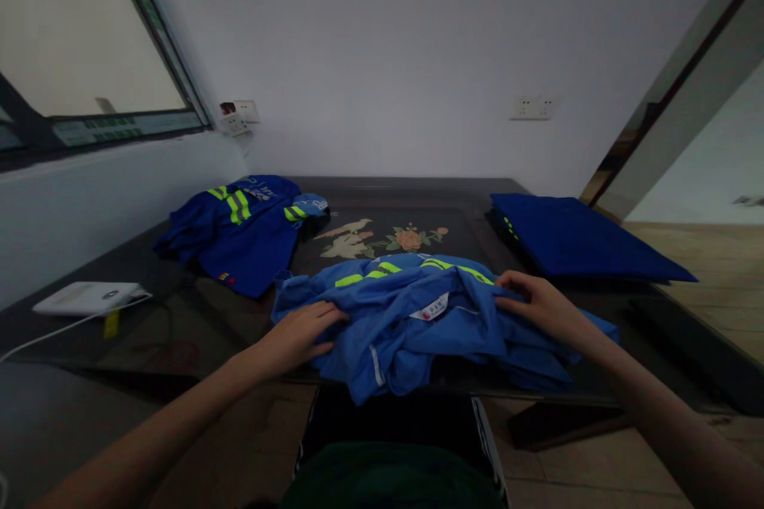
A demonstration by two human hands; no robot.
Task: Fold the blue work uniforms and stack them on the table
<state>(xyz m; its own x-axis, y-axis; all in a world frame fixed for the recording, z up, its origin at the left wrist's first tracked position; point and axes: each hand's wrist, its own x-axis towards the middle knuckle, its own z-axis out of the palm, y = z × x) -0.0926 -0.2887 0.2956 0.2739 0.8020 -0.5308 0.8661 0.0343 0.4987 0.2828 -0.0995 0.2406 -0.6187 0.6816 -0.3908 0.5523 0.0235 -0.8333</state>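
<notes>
A light blue work jacket [411,334] with yellow-green and grey reflective strips lies crumpled along the table's near edge, part of it hanging over. Its white collar label [430,308] faces up. At the jacket's left side, my left hand [302,336] grips the cloth between fingers and thumb. My right hand [540,308] holds a fold on the other side, its thumb below the fingers. The fingertips of both hands are partly lost in the folds.
The dark table [358,195] bears an inlaid bird-and-flower pattern. Dark blue reflective clothing [251,235] and a light blue cap [311,204] lie at the left, near a white power bank [89,298] with a cable. A folded dark blue stack [585,238] sits at the right.
</notes>
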